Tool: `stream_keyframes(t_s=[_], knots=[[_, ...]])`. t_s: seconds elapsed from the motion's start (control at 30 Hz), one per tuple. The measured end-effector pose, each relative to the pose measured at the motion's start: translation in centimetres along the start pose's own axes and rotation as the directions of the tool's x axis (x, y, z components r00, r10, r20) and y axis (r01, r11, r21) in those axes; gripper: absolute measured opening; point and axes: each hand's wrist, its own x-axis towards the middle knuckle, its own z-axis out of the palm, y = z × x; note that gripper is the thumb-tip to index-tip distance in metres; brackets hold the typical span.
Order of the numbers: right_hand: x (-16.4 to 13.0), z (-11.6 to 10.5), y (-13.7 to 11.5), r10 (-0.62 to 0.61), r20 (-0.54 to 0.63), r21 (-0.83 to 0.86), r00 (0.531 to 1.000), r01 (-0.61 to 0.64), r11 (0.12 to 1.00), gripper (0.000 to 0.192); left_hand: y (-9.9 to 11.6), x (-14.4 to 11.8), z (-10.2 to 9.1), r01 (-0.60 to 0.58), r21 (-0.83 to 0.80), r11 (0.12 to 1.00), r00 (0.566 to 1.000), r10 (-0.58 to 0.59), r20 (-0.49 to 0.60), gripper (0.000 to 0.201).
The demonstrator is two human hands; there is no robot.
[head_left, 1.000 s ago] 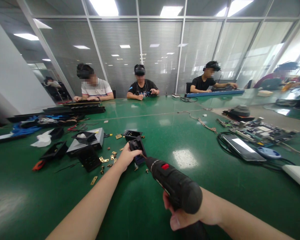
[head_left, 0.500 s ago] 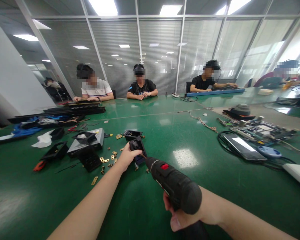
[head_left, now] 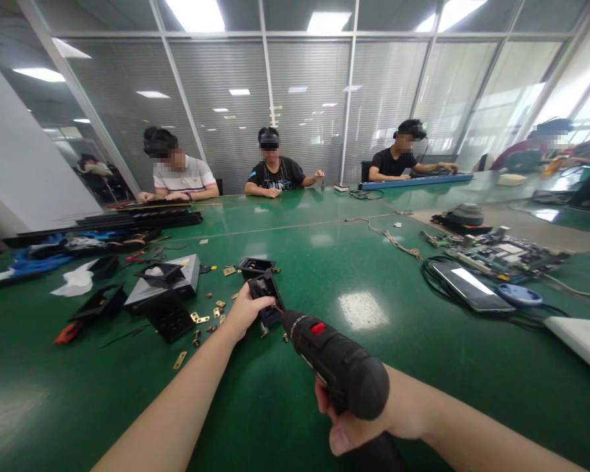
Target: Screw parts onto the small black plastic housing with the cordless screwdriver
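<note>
My left hand point(head_left: 246, 311) is closed on a small black plastic frame point(head_left: 267, 286), holding it tilted over the table. In my right hand point(head_left: 347, 419) is a black cordless drill point(head_left: 337, 357) with a red switch on top. The drill's bit points at the frame's near side, close to my left thumb; whether it touches a screw there I cannot tell. Another black frame point(head_left: 256, 267) lies just behind. Brass plates point(head_left: 200, 318) and small screws point(head_left: 196, 337) are scattered left of my left hand.
A grey metal box point(head_left: 189, 275) with black frames around it stands on the left, near orange-handled pliers or a similar tool point(head_left: 69, 333). On the right lie a phone point(head_left: 472, 286), cables and a circuit board point(head_left: 511, 252). Several people sit across the green table point(head_left: 295, 226).
The view has shifted slightly, so everything sits a little further left. Both hands keep their hold on the frame and drill. The person opposite in the middle has raised a hand.
</note>
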Motion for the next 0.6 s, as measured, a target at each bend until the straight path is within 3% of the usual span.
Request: stream_keyframes(t_s=[0.17, 0.3, 0.5, 0.6], knots=[[-0.04, 0.06, -0.29, -0.041, 0.002, 0.0, 0.999, 0.041, 0.999, 0.061, 0.05, -0.09, -0.02, 0.005, 0.002, 1.0, 1.0, -0.005, -0.009, 0.064], [-0.11, 0.15, -0.32, 0.052, 0.018, 0.081, 0.998, -0.054, 0.995, 0.063, 0.03, -0.04, -0.01, -0.011, -0.004, 1.0, 1.0, 0.011, -0.011, 0.063], [-0.12, -0.14, -0.27, -0.049, 0.015, -0.068, 0.999, 0.05, 0.996, 0.059, 0.16, -0.13, 0.07, 0.011, -0.005, 1.0, 1.0, -0.011, -0.006, 0.064], [-0.18, -0.04, -0.58, -0.036, 0.007, -0.053, 0.999, 0.037, 0.998, 0.062, 0.22, -0.18, 0.06, 0.016, -0.001, 1.0, 1.0, -0.016, -0.005, 0.064]])
